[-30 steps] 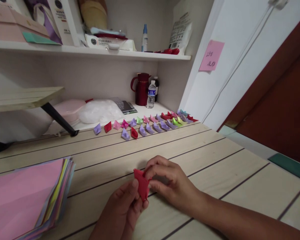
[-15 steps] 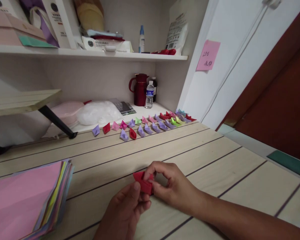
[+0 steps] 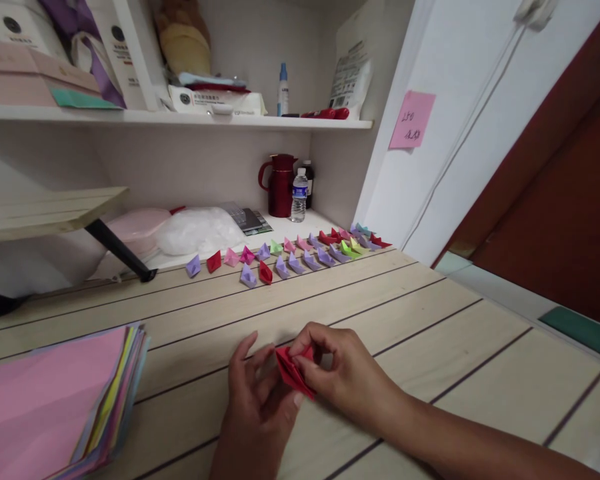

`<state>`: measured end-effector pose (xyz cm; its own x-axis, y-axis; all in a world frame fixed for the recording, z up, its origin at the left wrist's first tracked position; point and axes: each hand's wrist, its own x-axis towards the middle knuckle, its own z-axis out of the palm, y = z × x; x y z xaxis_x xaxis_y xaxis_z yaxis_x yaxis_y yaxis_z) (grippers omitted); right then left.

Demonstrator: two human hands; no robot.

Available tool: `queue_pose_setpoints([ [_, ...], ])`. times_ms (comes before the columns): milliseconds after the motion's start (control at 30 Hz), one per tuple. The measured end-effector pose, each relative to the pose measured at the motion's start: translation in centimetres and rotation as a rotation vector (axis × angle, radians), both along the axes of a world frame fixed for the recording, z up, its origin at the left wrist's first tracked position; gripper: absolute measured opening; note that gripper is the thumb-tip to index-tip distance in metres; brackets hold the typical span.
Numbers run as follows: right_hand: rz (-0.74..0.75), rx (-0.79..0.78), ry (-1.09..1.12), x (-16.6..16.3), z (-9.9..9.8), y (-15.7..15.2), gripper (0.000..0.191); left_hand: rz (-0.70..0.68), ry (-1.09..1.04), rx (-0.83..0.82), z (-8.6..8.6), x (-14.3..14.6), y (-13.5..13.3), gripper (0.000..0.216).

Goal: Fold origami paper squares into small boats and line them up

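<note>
A small folded red paper boat (image 3: 291, 373) is held above the table at the lower middle of the view. My right hand (image 3: 337, 360) pinches its upper fold between thumb and forefinger. Close against the boat's left side is my left hand (image 3: 260, 400), its fingers spread and its forefinger raised. The left thumb tip lies at the boat's lower edge; whether the left fingertips press on the paper I cannot tell. Farther back, two rows of folded paper boats (image 3: 311, 260) in purple, red, pink and green stand along the table's far side.
A stack of coloured paper (image 3: 45, 393), pink on top, lies at the left on the slatted table (image 3: 200, 360). Behind are a dark red jug (image 3: 281, 187), a water bottle (image 3: 299, 195) and a white plastic bag (image 3: 197, 230). A small raised stand (image 3: 50, 210) is at the left.
My left hand has loosened its pinch and spread its fingers, with the forefinger lifted. The red boat has turned in my right hand's pinch. The view has tilted up slightly.
</note>
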<state>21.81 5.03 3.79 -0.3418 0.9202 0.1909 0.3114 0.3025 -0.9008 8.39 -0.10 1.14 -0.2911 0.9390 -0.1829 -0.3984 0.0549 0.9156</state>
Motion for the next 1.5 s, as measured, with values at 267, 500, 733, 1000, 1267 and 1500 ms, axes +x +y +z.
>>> queue_pose_setpoints([
  [267, -0.022, -0.179, 0.161, -0.8, -0.8, -0.4, 0.009, -0.073, 0.164, 0.08, 0.2, 0.7, -0.6, 0.072],
  [500, -0.022, -0.276, 0.265, -0.8, -1.3, -0.6, 0.016, 0.064, 0.327, 0.082, -0.3, 1.5, -0.8, 0.052],
  [733, -0.018, -0.203, 0.211, -0.4, -1.0, -0.4, 0.014, 0.031, 0.386, 0.14, -0.5, 0.9, -0.7, 0.051],
  [1000, 0.054, -0.267, 0.265, 0.3, -0.5, 0.5, 0.012, -0.08, 0.294, 0.092, -0.7, 0.3, -0.5, 0.054],
  [1267, 0.013, -0.411, 0.51, -0.7, -0.8, 1.0, 0.028, -0.147, 0.073, 0.001, 0.0, -1.2, 0.6, 0.051],
  [1500, 0.021, -0.206, 0.357, -0.9, -1.2, 0.6, 0.014, -0.213, 0.076, -0.037, -0.7, -2.9, 1.7, 0.056],
])
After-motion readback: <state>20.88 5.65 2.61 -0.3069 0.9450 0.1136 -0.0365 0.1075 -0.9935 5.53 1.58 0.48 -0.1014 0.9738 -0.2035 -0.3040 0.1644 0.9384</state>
